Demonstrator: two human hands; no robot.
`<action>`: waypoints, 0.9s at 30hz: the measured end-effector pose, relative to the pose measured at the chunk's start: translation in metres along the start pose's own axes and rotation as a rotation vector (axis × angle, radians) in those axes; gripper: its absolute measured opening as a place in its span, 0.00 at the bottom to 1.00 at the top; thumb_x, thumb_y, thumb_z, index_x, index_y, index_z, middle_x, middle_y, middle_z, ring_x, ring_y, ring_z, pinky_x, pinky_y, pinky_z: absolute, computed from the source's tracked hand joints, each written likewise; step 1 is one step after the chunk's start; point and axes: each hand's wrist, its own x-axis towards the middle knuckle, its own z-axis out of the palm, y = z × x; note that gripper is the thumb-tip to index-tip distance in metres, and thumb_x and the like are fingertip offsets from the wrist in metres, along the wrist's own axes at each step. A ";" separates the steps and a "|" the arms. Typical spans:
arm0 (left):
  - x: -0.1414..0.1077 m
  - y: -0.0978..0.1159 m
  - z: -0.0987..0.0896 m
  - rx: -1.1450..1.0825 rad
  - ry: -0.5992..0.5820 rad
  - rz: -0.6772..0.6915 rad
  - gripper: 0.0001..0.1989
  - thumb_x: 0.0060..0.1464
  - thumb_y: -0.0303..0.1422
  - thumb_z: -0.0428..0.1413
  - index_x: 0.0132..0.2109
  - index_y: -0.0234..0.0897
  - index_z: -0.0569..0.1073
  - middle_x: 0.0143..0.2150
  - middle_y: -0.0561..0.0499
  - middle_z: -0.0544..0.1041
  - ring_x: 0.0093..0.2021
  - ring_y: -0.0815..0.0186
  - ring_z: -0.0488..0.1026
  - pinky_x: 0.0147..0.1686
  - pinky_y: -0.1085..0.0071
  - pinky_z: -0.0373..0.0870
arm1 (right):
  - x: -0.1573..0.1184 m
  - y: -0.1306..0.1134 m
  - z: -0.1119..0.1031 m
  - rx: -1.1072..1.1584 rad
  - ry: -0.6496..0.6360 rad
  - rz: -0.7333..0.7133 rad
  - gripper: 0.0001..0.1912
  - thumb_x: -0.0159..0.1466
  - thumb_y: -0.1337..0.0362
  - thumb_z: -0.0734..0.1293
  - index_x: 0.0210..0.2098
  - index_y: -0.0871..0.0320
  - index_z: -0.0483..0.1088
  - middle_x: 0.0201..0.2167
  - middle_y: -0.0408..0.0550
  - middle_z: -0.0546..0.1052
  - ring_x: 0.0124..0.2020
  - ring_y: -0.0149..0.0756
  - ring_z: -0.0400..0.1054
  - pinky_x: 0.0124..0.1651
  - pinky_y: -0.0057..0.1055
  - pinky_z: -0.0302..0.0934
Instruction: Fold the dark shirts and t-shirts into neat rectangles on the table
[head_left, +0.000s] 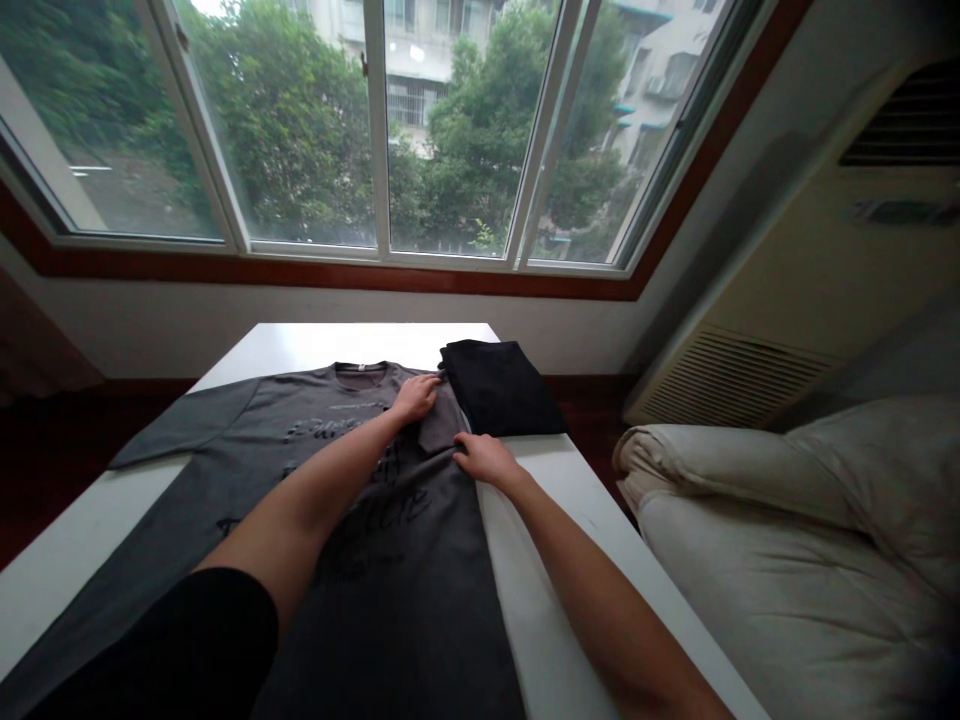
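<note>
A dark grey crew-neck T-shirt (262, 480) lies front side up on a white table (360, 340), its collar toward the window and its lower body running out of the bottom of the view. Black lettering (405, 508) crosses the chest in several slanted lines, partly covered by the left forearm and too broken up to read as words; a small pale neck label (361, 366) shows inside the collar, its text too tiny to make out. One sleeve spreads flat to the left, while the other is turned inward over the front. The left hand (416, 398) rests on the cloth near that shoulder, and the right hand (487, 458) touches the shirt's side edge just below the turned sleeve — whether either is pinching the fabric or only pressing it, I cannot tell. Just beside the shoulder, a folded black garment (502, 388) sits at the table's right edge, plain on top. To the right are a cream padded cover (780, 560) and, behind it, a beige slatted air-conditioner unit (847, 260) — any marking on its dark panel is illegible. Beyond the table, a sliding window (379, 150) with reddish-brown trim (375, 270) looks onto trees (285, 130) and pale apartment buildings.
</note>
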 end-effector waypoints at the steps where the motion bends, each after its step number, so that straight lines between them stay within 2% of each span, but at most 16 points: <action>1: -0.004 -0.011 -0.012 0.020 0.025 -0.011 0.23 0.65 0.34 0.50 0.65 0.43 0.73 0.70 0.48 0.69 0.70 0.59 0.63 0.71 0.62 0.54 | -0.002 -0.002 -0.003 -0.017 0.015 0.011 0.16 0.68 0.57 0.67 0.53 0.49 0.78 0.47 0.52 0.82 0.48 0.48 0.77 0.47 0.34 0.64; 5: -0.033 -0.080 -0.063 0.136 0.100 -0.107 0.22 0.64 0.34 0.51 0.62 0.42 0.75 0.68 0.44 0.70 0.68 0.54 0.64 0.70 0.58 0.54 | 0.000 -0.019 -0.009 -0.019 0.182 0.070 0.14 0.71 0.55 0.63 0.47 0.50 0.79 0.42 0.53 0.82 0.43 0.46 0.76 0.44 0.34 0.63; 7: -0.056 -0.121 -0.086 0.250 0.103 -0.195 0.22 0.63 0.35 0.52 0.63 0.43 0.75 0.68 0.45 0.70 0.68 0.54 0.64 0.69 0.59 0.56 | 0.008 -0.032 -0.006 0.032 0.260 0.013 0.15 0.73 0.55 0.62 0.49 0.51 0.78 0.44 0.52 0.81 0.44 0.42 0.75 0.46 0.32 0.63; 10: -0.096 -0.178 -0.113 0.373 0.062 -0.308 0.23 0.63 0.37 0.52 0.64 0.44 0.74 0.69 0.46 0.69 0.69 0.54 0.63 0.69 0.59 0.57 | 0.036 -0.050 0.006 0.099 0.287 -0.144 0.16 0.73 0.55 0.63 0.54 0.53 0.76 0.52 0.53 0.77 0.53 0.40 0.72 0.55 0.30 0.61; 12: -0.121 -0.205 -0.127 0.403 0.029 -0.374 0.24 0.64 0.39 0.52 0.65 0.47 0.72 0.71 0.47 0.66 0.71 0.53 0.60 0.70 0.55 0.55 | 0.064 -0.060 0.014 0.101 0.268 -0.171 0.21 0.72 0.54 0.65 0.60 0.55 0.73 0.60 0.55 0.73 0.61 0.41 0.67 0.62 0.31 0.57; 14: -0.144 -0.223 -0.136 0.399 -0.015 -0.446 0.26 0.64 0.44 0.51 0.68 0.50 0.69 0.74 0.48 0.62 0.74 0.51 0.54 0.70 0.47 0.52 | 0.094 -0.067 0.021 0.092 0.239 -0.129 0.26 0.72 0.52 0.65 0.65 0.56 0.69 0.66 0.59 0.67 0.66 0.44 0.62 0.66 0.34 0.54; 17: -0.169 -0.239 -0.140 0.355 -0.086 -0.528 0.31 0.65 0.52 0.49 0.71 0.52 0.64 0.77 0.46 0.55 0.77 0.46 0.47 0.69 0.36 0.46 | 0.133 -0.073 0.029 0.084 0.210 -0.017 0.29 0.73 0.48 0.62 0.68 0.57 0.66 0.71 0.62 0.61 0.71 0.48 0.55 0.69 0.40 0.51; 20: -0.185 -0.251 -0.136 0.325 -0.093 -0.548 0.33 0.65 0.56 0.46 0.73 0.56 0.62 0.78 0.46 0.53 0.77 0.45 0.46 0.68 0.32 0.43 | 0.157 -0.074 0.039 0.047 0.159 0.059 0.34 0.73 0.43 0.60 0.71 0.54 0.62 0.74 0.61 0.54 0.75 0.52 0.46 0.73 0.50 0.40; 23: -0.188 -0.263 -0.132 0.315 -0.102 -0.537 0.36 0.65 0.59 0.43 0.75 0.56 0.57 0.79 0.47 0.49 0.77 0.43 0.44 0.68 0.32 0.41 | 0.172 -0.071 0.051 -0.012 0.097 0.086 0.40 0.72 0.37 0.56 0.75 0.51 0.54 0.77 0.58 0.45 0.77 0.54 0.35 0.74 0.57 0.27; 27: -0.177 -0.279 -0.130 0.305 -0.144 -0.555 0.41 0.63 0.64 0.36 0.77 0.54 0.51 0.80 0.45 0.43 0.78 0.40 0.39 0.68 0.29 0.36 | 0.194 -0.066 0.061 -0.059 0.036 0.080 0.43 0.71 0.33 0.51 0.77 0.48 0.49 0.78 0.54 0.40 0.78 0.54 0.30 0.74 0.56 0.24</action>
